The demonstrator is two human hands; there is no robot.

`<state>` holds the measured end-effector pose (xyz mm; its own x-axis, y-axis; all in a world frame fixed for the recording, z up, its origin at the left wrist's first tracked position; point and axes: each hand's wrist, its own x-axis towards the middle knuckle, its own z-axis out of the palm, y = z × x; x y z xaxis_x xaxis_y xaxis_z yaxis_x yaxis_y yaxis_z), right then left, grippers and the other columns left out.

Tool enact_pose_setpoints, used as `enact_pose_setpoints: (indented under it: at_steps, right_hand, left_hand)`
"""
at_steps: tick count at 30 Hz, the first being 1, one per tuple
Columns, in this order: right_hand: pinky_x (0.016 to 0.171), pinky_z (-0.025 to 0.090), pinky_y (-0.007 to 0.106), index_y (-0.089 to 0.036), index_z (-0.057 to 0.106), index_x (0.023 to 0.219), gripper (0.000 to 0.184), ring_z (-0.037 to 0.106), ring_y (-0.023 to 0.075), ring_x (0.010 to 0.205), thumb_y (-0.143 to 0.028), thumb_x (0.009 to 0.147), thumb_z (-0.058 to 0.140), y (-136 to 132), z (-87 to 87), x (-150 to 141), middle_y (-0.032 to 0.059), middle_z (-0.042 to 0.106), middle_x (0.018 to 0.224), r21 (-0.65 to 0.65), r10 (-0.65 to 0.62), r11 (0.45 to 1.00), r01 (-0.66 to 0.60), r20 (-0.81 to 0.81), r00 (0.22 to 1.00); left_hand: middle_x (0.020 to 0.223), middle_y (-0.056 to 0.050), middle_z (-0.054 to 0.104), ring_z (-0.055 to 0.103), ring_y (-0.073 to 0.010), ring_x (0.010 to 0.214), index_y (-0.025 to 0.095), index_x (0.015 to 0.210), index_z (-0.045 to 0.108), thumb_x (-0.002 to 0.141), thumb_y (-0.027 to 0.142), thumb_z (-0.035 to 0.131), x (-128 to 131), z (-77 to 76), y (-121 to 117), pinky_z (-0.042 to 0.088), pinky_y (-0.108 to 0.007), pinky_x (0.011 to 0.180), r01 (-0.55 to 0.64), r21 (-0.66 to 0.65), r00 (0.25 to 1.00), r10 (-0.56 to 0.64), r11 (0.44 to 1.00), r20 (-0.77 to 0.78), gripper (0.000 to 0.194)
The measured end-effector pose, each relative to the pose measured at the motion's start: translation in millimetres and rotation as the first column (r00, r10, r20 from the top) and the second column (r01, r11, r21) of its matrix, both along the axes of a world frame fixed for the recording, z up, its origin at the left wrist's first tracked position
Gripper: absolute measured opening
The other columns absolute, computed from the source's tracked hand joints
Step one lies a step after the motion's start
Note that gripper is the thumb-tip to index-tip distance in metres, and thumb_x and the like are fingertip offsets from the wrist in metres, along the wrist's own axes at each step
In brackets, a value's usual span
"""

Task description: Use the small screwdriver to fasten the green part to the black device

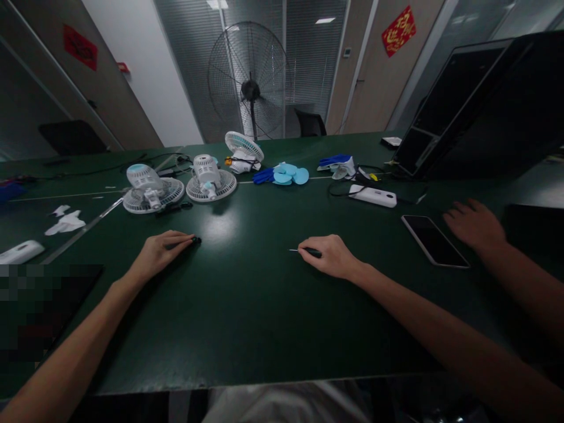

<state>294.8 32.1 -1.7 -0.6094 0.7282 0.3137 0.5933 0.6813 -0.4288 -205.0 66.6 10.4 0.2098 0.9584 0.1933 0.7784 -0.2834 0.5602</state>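
Observation:
My left hand [162, 252] rests on the dark green table [247, 317], its fingers closed over a small black object [195, 240] that sticks out at the fingertips. My right hand [331, 256] lies near the table's middle, fingers curled round a small screwdriver [304, 251] whose thin metal tip points left. Beyond both hands, two white small fans [152, 189] [210, 179] lie face down, and a third fan part [243, 151] lies behind them.
Another person's hand [474, 224] rests at the right beside a dark phone [434, 240]. A white power bank [373, 195], blue fan blades [288, 174], blue gloves [337, 164], cables and a black monitor [476, 106] sit further back. A large pedestal fan [249, 82] stands behind the table.

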Motion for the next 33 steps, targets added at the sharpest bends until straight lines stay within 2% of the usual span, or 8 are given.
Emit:
enact_pose_setpoints:
  at_steps: [4, 7, 10, 14, 19, 23, 29, 33]
  right_hand:
    - [0.079, 0.058, 0.033, -0.020, 0.071, 0.117, 0.025, 0.071, 0.0178, 0.088, -0.034, 0.104, 0.054, 0, 0.9, 0, 0.0043, 0.076, 0.106, -0.007, 0.001, 1.000, -0.001, -0.003, 1.000]
    - [0.078, 0.058, 0.033, -0.020, 0.072, 0.116, 0.026, 0.071, 0.0174, 0.087, -0.034, 0.104, 0.054, 0, 0.6, 0, 0.0040, 0.076, 0.105, -0.011, -0.001, 1.000, 0.001, -0.005, 1.000]
    - [0.078, 0.057, 0.032, -0.019, 0.072, 0.116, 0.026, 0.071, 0.0176, 0.088, -0.034, 0.104, 0.055, 1, 0.4, 0, 0.0044, 0.076, 0.106, -0.012, -0.004, 1.000, 0.004, -0.005, 1.000]
    - [0.080, 0.057, 0.032, -0.019, 0.072, 0.116, 0.025, 0.071, 0.0177, 0.089, -0.034, 0.104, 0.055, 0, 1.3, 0, 0.0044, 0.076, 0.107, -0.006, -0.004, 1.000, 0.004, -0.004, 1.000]
    - [0.081, 0.056, 0.032, -0.019, 0.072, 0.116, 0.025, 0.071, 0.0180, 0.090, -0.033, 0.104, 0.055, 1, 0.3, 0, 0.0040, 0.076, 0.107, 0.008, -0.006, 1.000, 0.006, 0.006, 1.000]
    - [0.080, 0.056, 0.031, -0.019, 0.071, 0.117, 0.024, 0.071, 0.0172, 0.089, -0.031, 0.104, 0.056, 1, -0.8, 1, 0.0036, 0.076, 0.106, -0.006, -0.005, 1.000, 0.005, 0.003, 1.000]
    - [0.077, 0.055, 0.030, -0.019, 0.072, 0.116, 0.024, 0.070, 0.0161, 0.085, -0.031, 0.104, 0.055, 0, 2.5, 0, 0.0031, 0.076, 0.104, -0.015, -0.010, 1.000, 0.010, 0.002, 1.000]
    - [0.078, 0.054, 0.030, -0.019, 0.072, 0.116, 0.023, 0.070, 0.0160, 0.086, -0.031, 0.104, 0.056, -1, 3.8, 0, 0.0036, 0.076, 0.105, -0.027, -0.006, 1.000, 0.006, -0.001, 1.000]
  left_hand:
    - [0.121, -0.008, 0.075, 0.070, -0.0307, 0.111, 0.025, 0.106, 0.081, 0.075, 0.067, 0.075, 1, 3.7, 6, 0.056, -0.039, 0.096, -0.114, -0.205, 0.981, 0.143, 0.972, 0.133, 0.052]
    - [0.122, -0.011, 0.075, 0.069, -0.0331, 0.113, 0.023, 0.103, 0.081, 0.070, 0.062, 0.080, 0, 5.1, 11, 0.057, -0.043, 0.097, -0.135, -0.295, 0.956, 0.202, 0.946, 0.211, 0.052]
    - [0.118, -0.013, 0.075, 0.069, -0.0344, 0.112, 0.020, 0.088, 0.081, 0.067, 0.054, 0.082, 1, 2.7, 14, 0.056, -0.046, 0.097, -0.132, -0.309, 0.938, 0.219, 0.942, 0.267, 0.039]
    - [0.116, -0.015, 0.073, 0.066, -0.0372, 0.114, 0.017, 0.061, 0.074, 0.061, 0.047, 0.080, 7, -1.7, 15, 0.053, -0.048, 0.102, -0.163, -0.243, 0.930, 0.231, 0.956, 0.286, 0.031]
    - [0.110, -0.011, 0.075, 0.068, -0.0349, 0.110, 0.018, 0.080, 0.076, 0.055, 0.047, 0.085, 10, -4.3, 13, 0.051, -0.048, 0.105, -0.180, -0.257, 0.922, 0.254, 0.950, 0.293, 0.039]
    - [0.114, -0.010, 0.075, 0.070, -0.0320, 0.107, 0.020, 0.101, 0.074, 0.061, 0.055, 0.086, 7, -6.3, 13, 0.055, -0.045, 0.099, -0.132, -0.255, 0.933, 0.207, 0.958, 0.294, 0.055]
    - [0.120, -0.009, 0.073, 0.070, -0.0290, 0.100, 0.023, 0.128, 0.070, 0.081, 0.067, 0.068, 2, -6.3, 11, 0.056, -0.039, 0.087, -0.099, -0.097, 0.995, 0.100, 0.990, 0.012, 0.064]
    - [0.121, -0.010, 0.072, 0.069, -0.0290, 0.098, 0.022, 0.129, 0.070, 0.090, 0.068, 0.056, 1, -5.2, 10, 0.054, -0.037, 0.081, -0.094, 0.025, 0.986, 0.097, 0.995, -0.138, 0.062]
